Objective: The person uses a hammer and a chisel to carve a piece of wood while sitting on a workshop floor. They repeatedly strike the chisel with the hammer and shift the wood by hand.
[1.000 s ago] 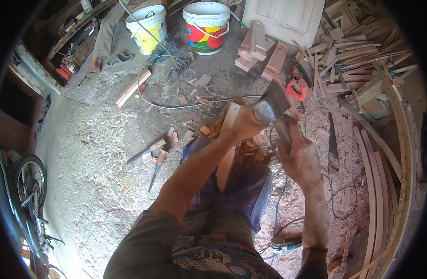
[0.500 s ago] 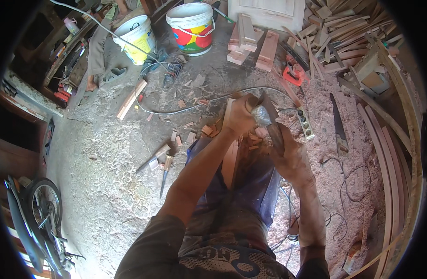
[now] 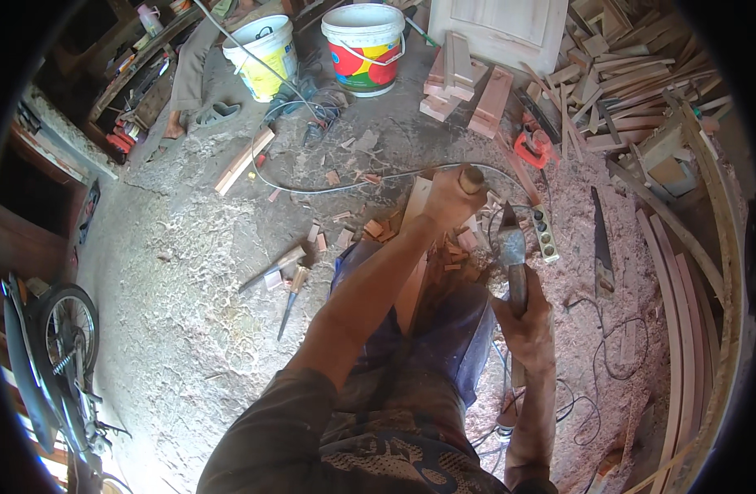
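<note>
My left hand [image 3: 454, 198] is closed round an upright chisel; only the round butt of its wooden handle [image 3: 472, 175] shows, and the blade is hidden under the hand. That hand is over the far end of a pale plank [image 3: 409, 284] lying between my legs. To the right, my right hand [image 3: 526, 317] grips a hammer by its dark handle. The metal hammer head [image 3: 510, 243] is apart from the chisel, to its right and nearer me. Several small wood offcuts [image 3: 378, 228] lie beside the plank.
Two wooden-handled tools [image 3: 294, 298] lie on the floor at left. A power strip [image 3: 544, 235], a handsaw [image 3: 600, 239] and cords are at right. Buckets [image 3: 363, 53] and stacked wood blocks [image 3: 456, 78] stand farther off. A motorcycle [image 3: 65, 346] is at far left, long boards [image 3: 683, 346] at far right.
The hammer has swung away from the chisel, to the right and toward me. My left hand keeps its grip on the chisel. The whole view has shifted slightly.
</note>
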A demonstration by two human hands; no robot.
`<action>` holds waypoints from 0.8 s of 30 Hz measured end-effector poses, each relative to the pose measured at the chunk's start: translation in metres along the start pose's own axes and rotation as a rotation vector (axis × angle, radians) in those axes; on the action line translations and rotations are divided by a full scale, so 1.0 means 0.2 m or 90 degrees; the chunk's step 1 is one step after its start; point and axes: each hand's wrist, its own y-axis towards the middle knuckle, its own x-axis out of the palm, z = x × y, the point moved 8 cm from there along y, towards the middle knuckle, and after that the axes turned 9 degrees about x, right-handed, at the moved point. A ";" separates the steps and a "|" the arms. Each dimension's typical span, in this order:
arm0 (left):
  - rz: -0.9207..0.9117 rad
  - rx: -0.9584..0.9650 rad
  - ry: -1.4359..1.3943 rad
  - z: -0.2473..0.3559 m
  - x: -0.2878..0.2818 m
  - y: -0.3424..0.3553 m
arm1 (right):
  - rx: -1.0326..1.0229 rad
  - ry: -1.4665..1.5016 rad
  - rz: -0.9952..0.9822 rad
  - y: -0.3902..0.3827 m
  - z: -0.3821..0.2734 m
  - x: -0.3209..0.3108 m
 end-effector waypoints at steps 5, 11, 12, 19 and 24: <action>-0.005 0.048 0.032 0.05 0.00 -0.02 | 0.105 -0.001 -0.020 -0.05 0.04 -0.02; -0.010 0.051 -0.001 0.12 -0.02 -0.08 | 0.080 0.017 0.022 -0.09 0.05 -0.01; -0.012 0.056 -0.008 0.12 -0.02 -0.09 | 0.098 0.009 0.026 -0.09 0.06 -0.01; -0.017 0.051 0.013 0.16 -0.05 -0.11 | 0.117 -0.017 0.016 -0.09 0.05 0.01; -0.017 0.071 0.004 0.16 -0.04 -0.13 | 0.030 -0.074 0.029 -0.04 -0.11 -0.03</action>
